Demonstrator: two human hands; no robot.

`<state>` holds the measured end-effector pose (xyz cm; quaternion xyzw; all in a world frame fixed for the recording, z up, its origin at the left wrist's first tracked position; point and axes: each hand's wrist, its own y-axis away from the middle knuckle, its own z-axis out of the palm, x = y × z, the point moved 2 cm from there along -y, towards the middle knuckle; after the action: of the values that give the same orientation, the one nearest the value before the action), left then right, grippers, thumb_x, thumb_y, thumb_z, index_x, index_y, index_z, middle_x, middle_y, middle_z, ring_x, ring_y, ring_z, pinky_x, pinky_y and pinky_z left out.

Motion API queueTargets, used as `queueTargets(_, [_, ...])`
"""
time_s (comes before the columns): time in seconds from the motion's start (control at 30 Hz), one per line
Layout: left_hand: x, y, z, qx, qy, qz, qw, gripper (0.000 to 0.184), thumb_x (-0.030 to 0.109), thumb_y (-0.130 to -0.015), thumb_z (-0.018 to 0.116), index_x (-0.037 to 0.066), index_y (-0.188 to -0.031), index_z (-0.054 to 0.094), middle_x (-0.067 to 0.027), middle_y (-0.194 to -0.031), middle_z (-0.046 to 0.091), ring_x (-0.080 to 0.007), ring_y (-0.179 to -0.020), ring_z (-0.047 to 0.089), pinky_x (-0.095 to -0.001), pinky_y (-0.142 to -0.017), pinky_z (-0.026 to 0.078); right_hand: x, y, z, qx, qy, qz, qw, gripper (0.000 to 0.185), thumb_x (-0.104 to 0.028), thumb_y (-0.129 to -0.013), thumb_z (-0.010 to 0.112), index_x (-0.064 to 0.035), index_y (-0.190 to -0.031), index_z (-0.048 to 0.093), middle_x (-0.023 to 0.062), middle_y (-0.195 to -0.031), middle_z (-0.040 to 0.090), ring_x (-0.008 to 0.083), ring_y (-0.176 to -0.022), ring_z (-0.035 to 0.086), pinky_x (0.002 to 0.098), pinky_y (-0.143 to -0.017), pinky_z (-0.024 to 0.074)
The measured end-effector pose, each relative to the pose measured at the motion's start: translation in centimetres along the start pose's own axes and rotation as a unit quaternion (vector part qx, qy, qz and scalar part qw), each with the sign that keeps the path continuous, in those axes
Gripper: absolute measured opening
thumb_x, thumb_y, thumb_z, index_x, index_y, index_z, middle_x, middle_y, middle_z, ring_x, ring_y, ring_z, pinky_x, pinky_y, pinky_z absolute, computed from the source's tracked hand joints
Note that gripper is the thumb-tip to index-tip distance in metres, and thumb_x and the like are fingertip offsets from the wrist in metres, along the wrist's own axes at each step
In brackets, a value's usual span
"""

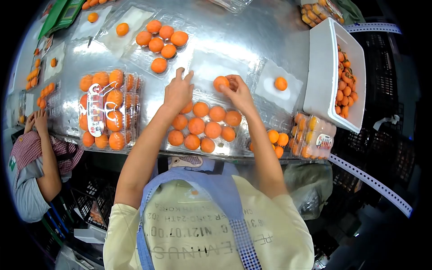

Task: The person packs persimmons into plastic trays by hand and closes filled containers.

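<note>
My right hand (236, 91) has its fingers round one side of an orange fruit (221, 84), above the near edge of a clear lid lined with a white sheet (217, 67). Just below lies a clear plastic tray filled with rows of orange fruits (196, 126). My left hand (178, 90) is held over the metal table at the tray's upper left, fingers apart and nothing in them. Above it, another clear tray holds several fruits (156, 45).
Stacked full clear packs (108, 108) stand at left. At right are a white foam box (320, 67) of small fruits, a lined tray with one fruit (281, 83) and more packs (315, 137). Another person (33, 166) works at the far left. A green crate (58, 18) sits upper left.
</note>
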<state>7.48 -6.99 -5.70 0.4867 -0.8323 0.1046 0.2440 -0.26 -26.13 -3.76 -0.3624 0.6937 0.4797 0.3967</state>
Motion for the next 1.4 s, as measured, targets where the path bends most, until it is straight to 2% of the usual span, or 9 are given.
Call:
queueTargets(0.07, [0.0, 0.1, 0.0, 0.001, -0.002, 0.002, 1.000, 0.042, 0.016, -0.082, 0.060, 0.012, -0.123, 0.053, -0.0172, -0.127, 0.042, -0.0360, -0.089, 0.061, -0.0433, -0.077, 0.050, 0.0, -0.8, 0.4, -0.006, 0.024, -0.006, 1.000, 0.034, -0.023, -0.084, 0.063, -0.0022, -0.110, 0.056, 0.0154, -0.104, 0.061, 0.0220, -0.088, 0.062, 0.0319, -0.078, 0.0492])
queueTargets(0.17, [0.0, 0.1, -0.2, -0.003, 0.004, 0.001, 1.000, 0.042, 0.016, -0.082, 0.060, 0.012, -0.123, 0.053, -0.0175, -0.129, 0.041, -0.0363, -0.089, 0.060, -0.0428, -0.078, 0.050, 0.0, -1.4, -0.4, 0.063, 0.245, -0.103, 0.962, 0.033, -0.026, -0.084, 0.060, -0.0033, -0.109, 0.059, 0.0167, -0.105, 0.060, 0.0274, -0.081, 0.062, 0.0352, -0.076, 0.0490])
queueTargets(0.4, [-0.9, 1.1, -1.0, -0.026, 0.096, -0.010, 0.995, 0.043, 0.017, -0.083, 0.059, 0.010, -0.125, 0.053, -0.0185, -0.134, 0.041, -0.0346, -0.102, 0.056, -0.0378, -0.086, 0.047, 0.1, 1.4, -3.0, 0.137, 0.196, -0.072, 0.968, 0.032, -0.024, -0.083, 0.060, -0.0042, -0.108, 0.060, 0.0167, -0.106, 0.061, 0.0285, -0.080, 0.063, 0.0362, -0.074, 0.0493])
queueTargets(0.53, [-0.4, 3.9, -2.9, 0.053, 0.079, 0.026, 0.995, 0.040, 0.015, -0.084, 0.059, 0.009, -0.124, 0.054, -0.0167, -0.133, 0.042, -0.0320, -0.112, 0.051, -0.0373, -0.086, 0.047, 0.5, 5.4, -4.1, 0.087, 0.241, -0.066, 0.964, 0.034, -0.019, -0.078, 0.065, -0.0038, -0.108, 0.060, 0.0140, -0.104, 0.062, 0.0258, -0.081, 0.063, 0.0346, -0.072, 0.0500])
queueTargets(0.6, [0.2, 5.5, -4.4, 0.045, 0.158, 0.009, 0.986, 0.038, 0.013, -0.085, 0.058, 0.009, -0.122, 0.055, -0.0145, -0.131, 0.044, -0.0286, -0.110, 0.053, -0.0358, -0.085, 0.047, 0.2, 7.6, -4.1, 0.025, 0.290, -0.057, 0.955, 0.039, -0.015, -0.074, 0.070, -0.0041, -0.110, 0.059, 0.0102, -0.104, 0.062, 0.0235, -0.088, 0.061, 0.0332, -0.073, 0.0505])
queueTargets(0.7, [0.9, 7.7, -5.6, 0.020, 0.259, -0.023, 0.965, 0.035, 0.009, -0.086, 0.056, 0.009, -0.120, 0.055, -0.0112, -0.127, 0.046, -0.0230, -0.107, 0.054, -0.0324, -0.083, 0.047, -0.6, 9.4, -3.4, -0.034, 0.418, -0.211, 0.883, 0.046, -0.011, -0.067, 0.070, -0.0063, -0.111, 0.057, 0.0066, -0.111, 0.058, 0.0266, -0.097, 0.055, 0.0364, -0.081, 0.0482])
queueTargets(1.0, [1.3, 10.6, -6.2, -0.008, 0.330, -0.038, 0.943, 0.026, 0.005, -0.088, 0.053, 0.006, -0.113, 0.059, -0.0085, -0.117, 0.053, -0.0168, -0.096, 0.058, -0.0276, -0.076, 0.050, -0.5, 8.9, -3.0, -0.086, 0.447, -0.239, 0.858, 0.049, -0.005, -0.063, 0.071, -0.0071, -0.110, 0.057, 0.0063, -0.110, 0.056, 0.0274, -0.100, 0.052, 0.0369, -0.085, 0.0462])
queueTargets(1.2, [1.8, 11.0, -6.1, -0.023, 0.342, -0.048, 0.938, 0.025, 0.004, -0.087, 0.054, 0.005, -0.111, 0.059, -0.0086, -0.109, 0.057, -0.0164, -0.088, 0.059, -0.0276, -0.073, 0.050, 0.0, 8.5, -3.5, -0.081, 0.406, -0.249, 0.876, 0.046, -0.007, -0.063, 0.073, -0.0068, -0.107, 0.058, 0.0101, -0.103, 0.057, 0.0290, -0.096, 0.054, 0.0357, -0.080, 0.0480])
queueTargets(1.4, [3.2, 11.2, -5.9, -0.077, 0.396, -0.053, 0.913, 0.034, 0.003, -0.084, 0.059, 0.005, -0.118, 0.055, -0.0073, -0.109, 0.056, -0.0156, -0.091, 0.057, -0.0274, -0.077, 0.048, 2.2, 8.9, -4.9, -0.036, 0.025, -0.035, 0.998, 0.051, -0.013, -0.072, 0.072, -0.0033, -0.119, 0.054, 0.0070, -0.111, 0.058, 0.0188, -0.099, 0.058, 0.0322, -0.074, 0.0499])
